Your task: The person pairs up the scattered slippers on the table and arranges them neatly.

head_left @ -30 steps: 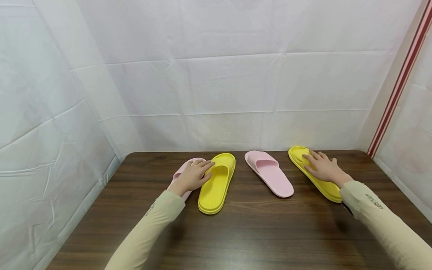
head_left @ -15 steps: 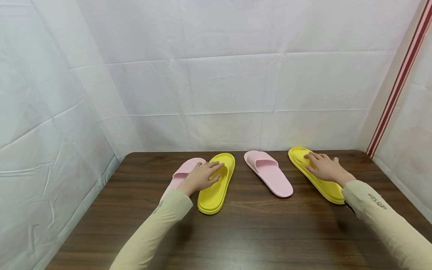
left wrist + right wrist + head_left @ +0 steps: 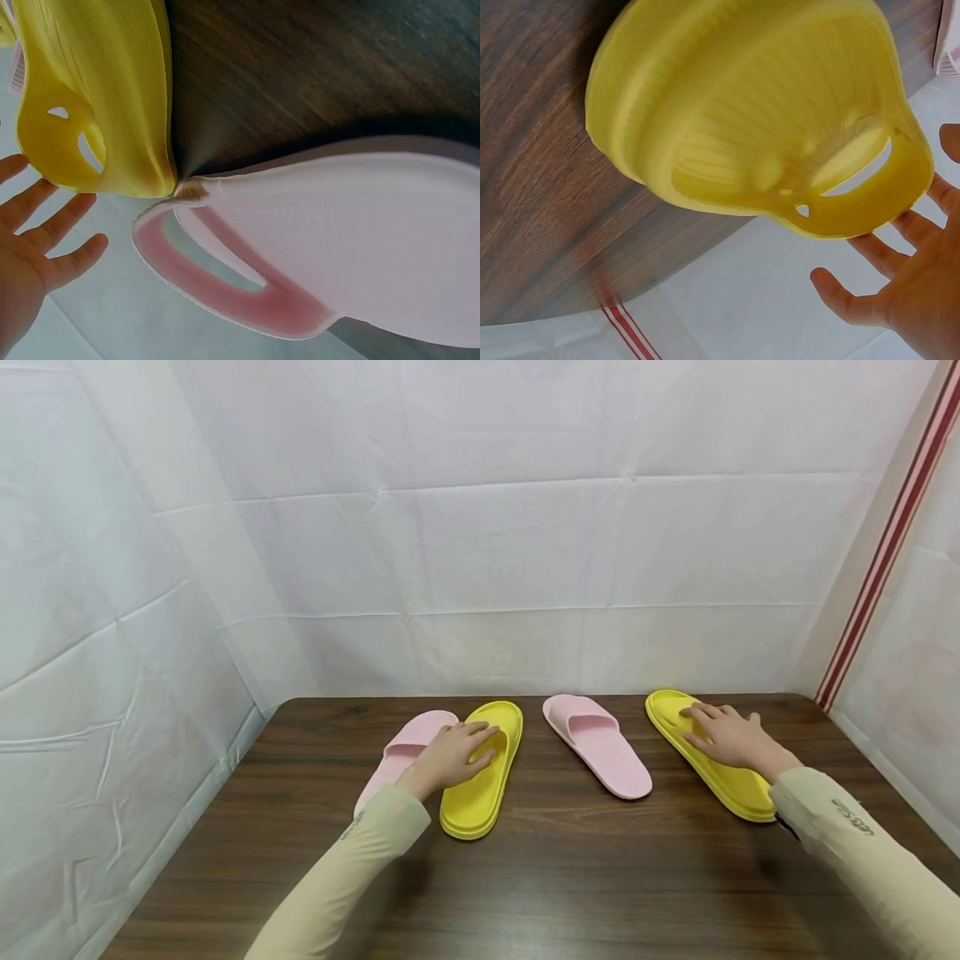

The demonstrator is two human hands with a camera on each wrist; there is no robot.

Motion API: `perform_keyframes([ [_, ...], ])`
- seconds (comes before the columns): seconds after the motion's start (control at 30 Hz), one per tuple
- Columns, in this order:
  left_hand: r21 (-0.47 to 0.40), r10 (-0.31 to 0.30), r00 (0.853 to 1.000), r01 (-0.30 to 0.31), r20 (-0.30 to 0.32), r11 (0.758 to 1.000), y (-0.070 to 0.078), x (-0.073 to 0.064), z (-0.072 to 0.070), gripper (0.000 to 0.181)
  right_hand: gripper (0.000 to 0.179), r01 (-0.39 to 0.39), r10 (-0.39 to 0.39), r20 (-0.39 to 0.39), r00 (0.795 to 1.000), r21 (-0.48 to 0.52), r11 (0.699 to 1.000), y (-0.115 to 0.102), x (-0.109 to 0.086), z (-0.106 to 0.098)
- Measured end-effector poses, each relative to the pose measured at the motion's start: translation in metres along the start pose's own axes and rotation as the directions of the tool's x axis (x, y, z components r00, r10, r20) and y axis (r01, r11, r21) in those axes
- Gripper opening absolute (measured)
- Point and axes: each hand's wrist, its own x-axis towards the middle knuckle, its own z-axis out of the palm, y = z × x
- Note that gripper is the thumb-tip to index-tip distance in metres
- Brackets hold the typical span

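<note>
Since earlier frame, right yellow slipper (image 3: 731, 783) and right hand (image 3: 738, 742) shifted slightly toward near edge of counter (image 3: 577, 877); left hand (image 3: 448, 756) moved from over left pink slipper (image 3: 390, 768) to left yellow slipper (image 3: 474, 802). Fingers (image 3: 881, 256) extended, grasping nothing, at straps (image 3: 870, 210). Judged early: contact made, neither gripped nor raised; yellow slippers apart near far edge, right pink slipper (image 3: 600, 747) between.

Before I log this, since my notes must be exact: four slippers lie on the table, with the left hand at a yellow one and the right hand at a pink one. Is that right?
Not quite: the right hand is at a yellow slipper, as the head view shows. The rest holds.
</note>
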Motion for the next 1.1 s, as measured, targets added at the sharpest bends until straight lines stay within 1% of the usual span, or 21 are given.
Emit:
perform_keyframes([
  [0.07,-0.006,0.009,1.0,-0.009,-0.011,1.0,0.001,-0.002,0.0,0.041,0.048,0.004,-0.004,-0.003,1.0,0.008,1.0,-0.001,-0.002,-0.002],
  [0.17,-0.021,0.037,0.999,-0.038,-0.039,0.999,0.003,-0.005,-0.001,0.04,0.048,0.01,-0.01,-0.003,1.0,0.028,1.0,0.0,-0.004,-0.004],
  [0.27,-0.032,0.063,0.997,-0.065,-0.05,0.997,0.006,-0.009,-0.002,0.039,0.048,0.011,-0.012,0.007,1.0,0.039,0.999,0.001,-0.007,-0.005],
  [0.5,-0.032,0.082,0.996,-0.082,-0.027,0.996,0.015,-0.018,-0.004,0.041,0.049,-0.004,0.003,0.028,1.0,0.052,0.999,0.004,-0.016,-0.006],
  [0.6,-0.037,0.08,0.997,-0.081,-0.014,0.996,0.018,-0.02,-0.005,0.043,0.05,-0.009,0.008,0.028,1.0,0.051,0.999,0.005,-0.02,-0.005],
  [0.73,-0.025,0.063,0.998,-0.063,0.001,0.998,0.022,-0.021,-0.004,0.046,0.052,-0.009,0.008,0.021,1.0,0.049,0.999,0.005,-0.025,-0.005],
  [0.87,-0.001,0.051,0.999,-0.051,-0.004,0.999,0.024,-0.02,-0.004,0.046,0.052,0.002,-0.004,0.026,1.0,0.045,0.999,0.005,-0.028,-0.006],
  [1.1,0.02,0.019,0.999,-0.02,0.027,1.0,0.026,-0.016,-0.006,0.045,0.054,0.017,-0.017,0.037,0.999,0.026,1.0,0.005,-0.034,-0.006],
])
